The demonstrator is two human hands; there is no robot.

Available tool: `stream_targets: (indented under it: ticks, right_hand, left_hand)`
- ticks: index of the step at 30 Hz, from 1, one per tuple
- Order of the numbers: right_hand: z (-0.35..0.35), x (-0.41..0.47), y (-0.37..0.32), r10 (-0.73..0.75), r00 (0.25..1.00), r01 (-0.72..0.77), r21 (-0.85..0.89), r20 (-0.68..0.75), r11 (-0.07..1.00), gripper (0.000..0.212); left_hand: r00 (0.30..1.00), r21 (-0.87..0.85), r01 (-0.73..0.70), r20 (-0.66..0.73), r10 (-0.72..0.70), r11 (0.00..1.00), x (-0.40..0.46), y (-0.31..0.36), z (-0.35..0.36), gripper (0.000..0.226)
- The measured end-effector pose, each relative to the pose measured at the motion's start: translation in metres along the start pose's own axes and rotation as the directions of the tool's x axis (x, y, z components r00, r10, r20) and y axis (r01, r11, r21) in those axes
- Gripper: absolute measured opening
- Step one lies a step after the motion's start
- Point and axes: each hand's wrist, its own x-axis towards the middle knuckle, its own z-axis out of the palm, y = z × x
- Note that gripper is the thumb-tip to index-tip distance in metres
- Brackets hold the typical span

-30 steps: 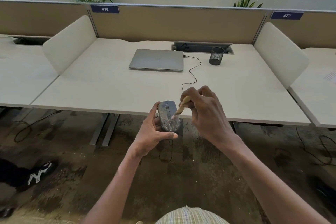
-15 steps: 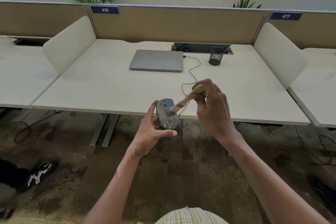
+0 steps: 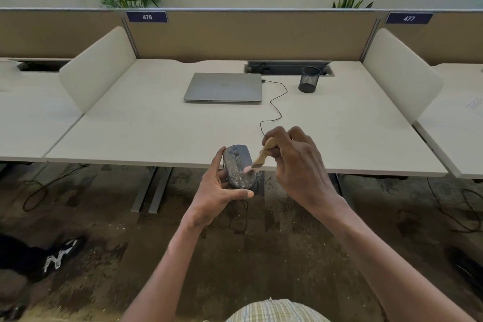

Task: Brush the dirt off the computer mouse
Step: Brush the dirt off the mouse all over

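A dark grey computer mouse (image 3: 238, 168), speckled with pale dirt, is held in the air just in front of the desk's near edge. My left hand (image 3: 218, 195) grips it from the left and below, thumb under its rear end. My right hand (image 3: 295, 165) grips the wooden handle of a small brush (image 3: 262, 155). The brush slants down to the left and its bristles touch the right side of the mouse. The mouse's black cable (image 3: 274, 106) runs across the desk to the laptop.
A shut grey laptop (image 3: 223, 87) lies at the back of the white desk (image 3: 156, 133), with a black mesh pen cup (image 3: 309, 79) to its right. White side dividers flank the desk. A person's shoe (image 3: 61, 256) is on the floor at left.
My right hand has swept the brush back down from the mouse's front end to its right side. My left hand has kept the mouse nearly still.
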Motion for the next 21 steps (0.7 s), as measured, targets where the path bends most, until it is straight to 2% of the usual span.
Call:
stream_targets:
  ticks: [4, 12, 17, 21]
  right_hand:
    - [-0.003, 0.005, 0.002, 0.016, 0.999, -0.014, 0.045, -0.038, 0.999, 0.036]
    - [0.001, 0.002, 0.004, 0.032, 0.999, -0.031, 0.033, -0.016, 0.999, 0.039]
    - [-0.001, 0.006, 0.009, 0.060, 0.996, -0.053, 0.114, -0.061, 0.992, 0.029]
    - [0.002, 0.005, 0.007, 0.062, 0.997, -0.054, 0.130, -0.055, 0.990, 0.031]
  left_hand:
    - [1.000, 0.009, 0.006, -0.004, -0.006, 1.000, 0.000, 0.002, 0.001, 0.132]
    - [1.000, -0.013, 0.022, 0.002, -0.022, 1.000, 0.002, 0.000, -0.001, 0.132]
    - [1.000, -0.020, 0.013, 0.007, -0.013, 1.000, 0.002, 0.000, 0.001, 0.133]
    - [1.000, -0.016, 0.015, 0.004, -0.015, 1.000, 0.003, 0.000, 0.000, 0.132]
